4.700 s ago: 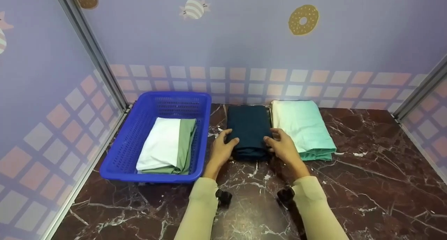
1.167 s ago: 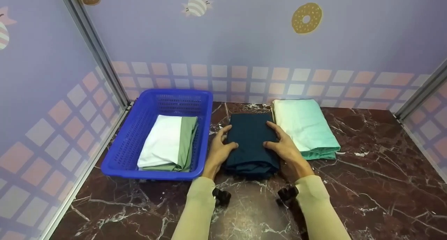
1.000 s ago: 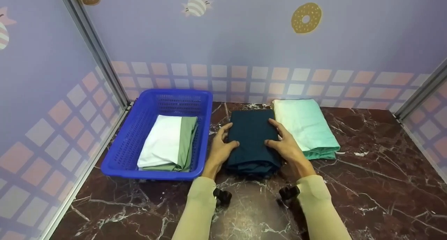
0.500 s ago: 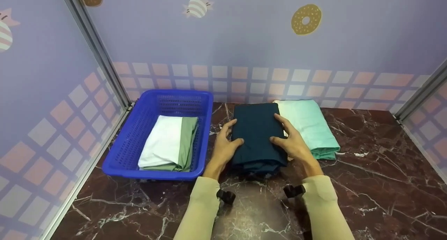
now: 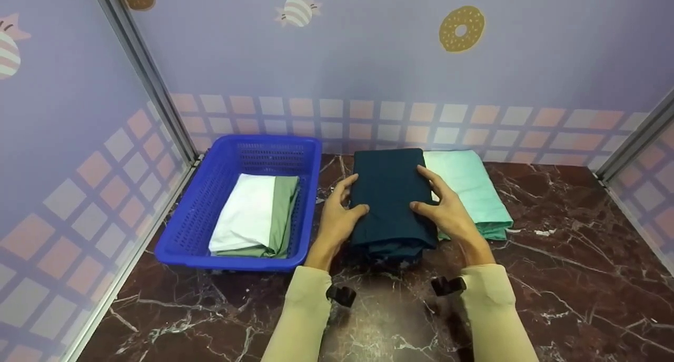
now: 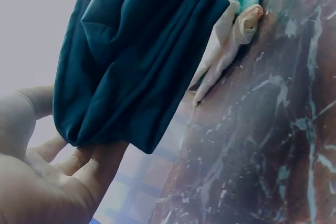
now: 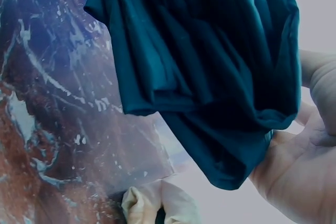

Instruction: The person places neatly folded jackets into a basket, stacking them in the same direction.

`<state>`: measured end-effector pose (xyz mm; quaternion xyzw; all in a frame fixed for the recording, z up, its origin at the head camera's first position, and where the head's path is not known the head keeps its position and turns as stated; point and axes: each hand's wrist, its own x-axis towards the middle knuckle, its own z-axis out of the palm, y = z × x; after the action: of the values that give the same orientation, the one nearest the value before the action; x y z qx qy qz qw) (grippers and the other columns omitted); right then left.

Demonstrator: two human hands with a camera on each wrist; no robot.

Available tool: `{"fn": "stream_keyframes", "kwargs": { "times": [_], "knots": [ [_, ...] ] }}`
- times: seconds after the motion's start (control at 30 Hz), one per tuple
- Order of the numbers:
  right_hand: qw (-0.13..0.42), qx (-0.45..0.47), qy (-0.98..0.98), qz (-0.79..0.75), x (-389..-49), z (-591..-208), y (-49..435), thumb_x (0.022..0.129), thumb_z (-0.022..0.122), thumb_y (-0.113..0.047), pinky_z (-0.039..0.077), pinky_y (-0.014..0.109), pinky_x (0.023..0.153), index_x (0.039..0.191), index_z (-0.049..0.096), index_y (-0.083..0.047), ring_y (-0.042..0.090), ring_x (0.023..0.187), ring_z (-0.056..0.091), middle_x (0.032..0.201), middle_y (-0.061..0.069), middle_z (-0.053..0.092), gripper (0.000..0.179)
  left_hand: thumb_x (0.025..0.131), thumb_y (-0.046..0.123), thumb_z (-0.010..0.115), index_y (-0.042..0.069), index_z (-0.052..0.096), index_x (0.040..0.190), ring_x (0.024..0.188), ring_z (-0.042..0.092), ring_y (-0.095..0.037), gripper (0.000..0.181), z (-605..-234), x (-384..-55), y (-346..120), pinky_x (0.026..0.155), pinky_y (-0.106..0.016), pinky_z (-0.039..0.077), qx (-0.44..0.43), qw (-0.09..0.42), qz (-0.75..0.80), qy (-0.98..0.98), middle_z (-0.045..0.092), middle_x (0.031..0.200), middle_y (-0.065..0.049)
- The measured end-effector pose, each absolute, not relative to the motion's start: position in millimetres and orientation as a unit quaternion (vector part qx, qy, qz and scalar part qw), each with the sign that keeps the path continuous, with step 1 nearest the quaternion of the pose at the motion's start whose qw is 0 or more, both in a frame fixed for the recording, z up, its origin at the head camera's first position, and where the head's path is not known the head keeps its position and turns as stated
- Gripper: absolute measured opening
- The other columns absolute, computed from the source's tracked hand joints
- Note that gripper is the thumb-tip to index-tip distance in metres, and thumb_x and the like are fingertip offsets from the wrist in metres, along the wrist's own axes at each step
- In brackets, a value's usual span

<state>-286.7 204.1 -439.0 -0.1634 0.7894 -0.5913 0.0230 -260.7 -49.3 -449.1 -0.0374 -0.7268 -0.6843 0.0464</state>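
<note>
A folded navy cloth (image 5: 390,193) is held by its two long sides between my hands. My left hand (image 5: 337,217) grips the left side, thumb on top and fingers tucked under. On the right side my right hand (image 5: 448,214) does the same. Both wrist views show the navy cloth (image 6: 136,56) raised off the table, its loose folded layers hanging at the near end. A folded cream-to-mint cloth (image 5: 468,188) lies on the table to the right, its left part hidden behind the navy one and my right hand.
Left of my hands stands a blue perforated plastic basket (image 5: 231,266), holding a folded white and green cloth (image 5: 245,214). The dark red marbled table (image 5: 568,277) ends against a patterned back wall (image 5: 368,51). Another wall panel (image 5: 47,156) closes the left side.
The navy cloth lay flat between basket and mint cloth at first. It was drawn nearer, then raised and carried right, and now overlaps the mint cloth's left edge. Both hands moved with it.
</note>
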Motion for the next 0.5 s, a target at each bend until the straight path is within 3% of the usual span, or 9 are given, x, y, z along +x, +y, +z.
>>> {"fn": "stream_keyframes", "kwargs": {
  "times": [0.27,0.37,0.5],
  "knots": [
    [0.033,-0.161,0.766,-0.621,-283.3,-431.0,202.2,0.099,0.071,-0.002,0.056,0.043,0.095,0.169,0.030,-0.018,0.046,0.144,0.045,0.172,0.017,0.025,0.083,0.094,0.000,0.071,0.020,0.053,0.158,0.147,0.043,-0.029,0.069,-438.8,-255.8,-51.1,0.107,-0.050,0.047,-0.047,0.053,-0.684,-0.726,0.046,0.162,-0.008],
    [0.034,-0.159,0.764,-0.624,-281.6,-428.4,201.4,0.099,0.071,-0.003,0.056,0.045,0.096,0.169,0.031,-0.020,0.046,0.143,0.046,0.172,0.016,0.024,0.083,0.094,0.000,0.070,0.021,0.053,0.158,0.140,0.051,-0.030,0.069,-436.5,-254.0,-52.2,0.101,-0.047,0.052,-0.054,0.052,-0.687,-0.723,0.049,0.159,-0.010],
    [0.027,-0.159,0.772,-0.615,-279.8,-426.7,201.3,0.098,0.073,-0.005,0.051,0.052,0.102,0.169,0.032,-0.020,0.038,0.152,0.035,0.172,0.014,0.026,0.083,0.095,0.001,0.069,0.019,0.054,0.157,0.118,0.066,-0.031,0.066,-435.6,-252.9,-54.3,0.088,-0.044,0.058,-0.065,0.041,-0.694,-0.716,0.053,0.154,-0.014]
  ]
}}
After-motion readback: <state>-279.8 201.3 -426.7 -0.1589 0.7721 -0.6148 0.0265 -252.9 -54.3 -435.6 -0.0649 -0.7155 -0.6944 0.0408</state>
